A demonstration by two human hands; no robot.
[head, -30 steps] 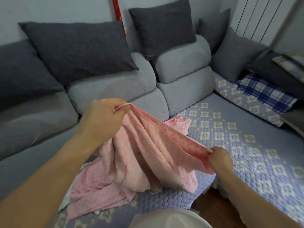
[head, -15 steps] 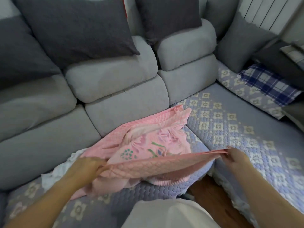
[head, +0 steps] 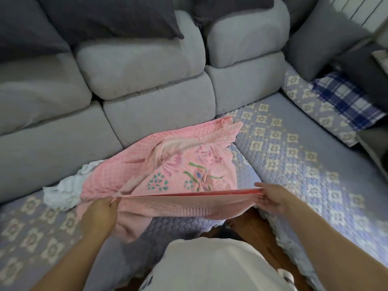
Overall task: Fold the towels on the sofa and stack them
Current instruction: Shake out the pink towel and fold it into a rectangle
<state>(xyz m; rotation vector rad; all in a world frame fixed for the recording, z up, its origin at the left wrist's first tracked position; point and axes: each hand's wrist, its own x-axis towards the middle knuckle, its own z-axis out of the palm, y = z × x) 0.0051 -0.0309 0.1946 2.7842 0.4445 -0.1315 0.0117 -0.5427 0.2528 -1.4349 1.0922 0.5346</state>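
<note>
I have the pink towel [head: 189,204] pulled taut between my two hands, its top hem running as a straight line from one to the other. My left hand [head: 99,215] pinches the left corner, fingers [head: 111,203] closed tight on the hem; my right hand [head: 273,199] pinches the right corner the same way, fingers [head: 261,203] closed over the edge. Below the hem the cloth sags in front of me, more of it hanging under my left hand, and its lower part rests on the front edge of the sofa seat.

Just beyond my fingers lies a second pink towel [head: 184,164], crumpled, with green and blue flower patterns showing on its near side. It spreads away from me up to the foot of the grey sofa back cushions [head: 159,110]. Past my left hand, tucked partly under that crumpled towel, is a bunched white cloth [head: 65,190].

All of this sits on the quilted lilac seat cover [head: 294,156] with pale flower squares. Far beyond my right hand, a blue plaid cloth [head: 344,101] lies on the side section of the sofa, beside a dark grey pillow [head: 323,43].
</note>
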